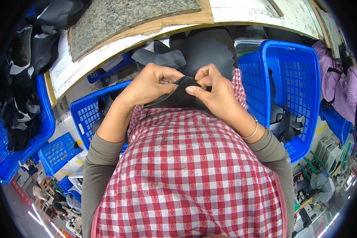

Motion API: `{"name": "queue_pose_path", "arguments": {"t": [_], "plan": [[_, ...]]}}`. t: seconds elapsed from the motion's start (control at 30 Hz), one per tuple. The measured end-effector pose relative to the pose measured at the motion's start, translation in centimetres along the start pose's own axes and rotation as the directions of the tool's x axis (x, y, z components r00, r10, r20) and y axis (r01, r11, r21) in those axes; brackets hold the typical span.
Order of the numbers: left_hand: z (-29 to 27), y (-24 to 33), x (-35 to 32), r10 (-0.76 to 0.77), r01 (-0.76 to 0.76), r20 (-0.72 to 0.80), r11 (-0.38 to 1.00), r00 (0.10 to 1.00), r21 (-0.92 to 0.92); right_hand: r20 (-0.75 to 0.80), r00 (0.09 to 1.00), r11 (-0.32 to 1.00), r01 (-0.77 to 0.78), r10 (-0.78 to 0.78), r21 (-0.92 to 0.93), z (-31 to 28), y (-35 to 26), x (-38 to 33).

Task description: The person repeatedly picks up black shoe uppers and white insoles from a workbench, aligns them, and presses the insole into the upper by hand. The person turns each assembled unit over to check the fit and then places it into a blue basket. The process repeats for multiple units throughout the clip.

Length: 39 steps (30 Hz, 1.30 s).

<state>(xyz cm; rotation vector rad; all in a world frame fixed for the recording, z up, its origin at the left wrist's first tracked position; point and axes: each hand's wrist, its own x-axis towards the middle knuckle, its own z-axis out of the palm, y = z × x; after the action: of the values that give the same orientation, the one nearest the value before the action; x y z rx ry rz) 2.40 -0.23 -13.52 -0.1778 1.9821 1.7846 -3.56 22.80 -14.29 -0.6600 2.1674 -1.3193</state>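
Observation:
Between my two hands, above my lap, is a black leather-like piece [181,95], folded so that its edge stands up. My left hand [156,81] pinches it by the left end of that edge, thumb against the near side. Opposite, my right hand [212,87] grips the right end, its thumb pressed on the near face and its fingers curled behind. The lower part of the piece rests against my red checked apron [186,158]. Just beyond my hands lie a grey cut piece [158,57] and a larger dark sheet [210,51].
Ahead is a worktable with a speckled stone slab [131,22]. A blue basket [263,99] with dark pieces stands at my right, another blue basket [81,109] at my left. Further left, a blue crate [47,119] is heaped with black pieces. Purple checked cloth [343,91] hangs far right.

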Motion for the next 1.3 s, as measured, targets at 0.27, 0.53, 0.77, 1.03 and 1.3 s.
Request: {"name": "queue_pose_path", "arguments": {"t": [0.27, 0.53, 0.77, 1.03, 1.3], "plan": [[-0.2, -0.1, 0.2, -0.010, 0.011, 0.044, 1.000, 0.999, -0.026, 0.045, 0.997, 0.998, -0.057, 0.056, 0.028, -0.2, -0.4, 0.1], [-1.2, -0.3, 0.5, 0.072, -0.083, 0.137, 0.993, 0.988, 0.079, 0.070, 0.995, 0.996, -0.072, 0.068, 0.046, -0.1, -0.5, 0.3], [-1.8, -0.1, 0.3, 0.094, -0.121, 0.199, 0.984, 0.975, 0.129, 0.054, 0.996, 0.996, -0.075, 0.073, 0.037, 0.2, -0.5, 0.0], [-1.3, -1.6, 0.9, -0.005, 0.009, 0.036, 0.996, 0.999, -0.094, -0.043, 0.998, 0.996, 0.047, -0.051, -0.076, 0.6, 0.0, -0.4], [-1.2, -1.0, 0.5, 0.000, 0.000, 0.013, 1.000, 1.000, -0.006, -0.085, 0.990, 0.991, 0.108, -0.115, -0.079, 1.0, 0.5, -0.3]]}}
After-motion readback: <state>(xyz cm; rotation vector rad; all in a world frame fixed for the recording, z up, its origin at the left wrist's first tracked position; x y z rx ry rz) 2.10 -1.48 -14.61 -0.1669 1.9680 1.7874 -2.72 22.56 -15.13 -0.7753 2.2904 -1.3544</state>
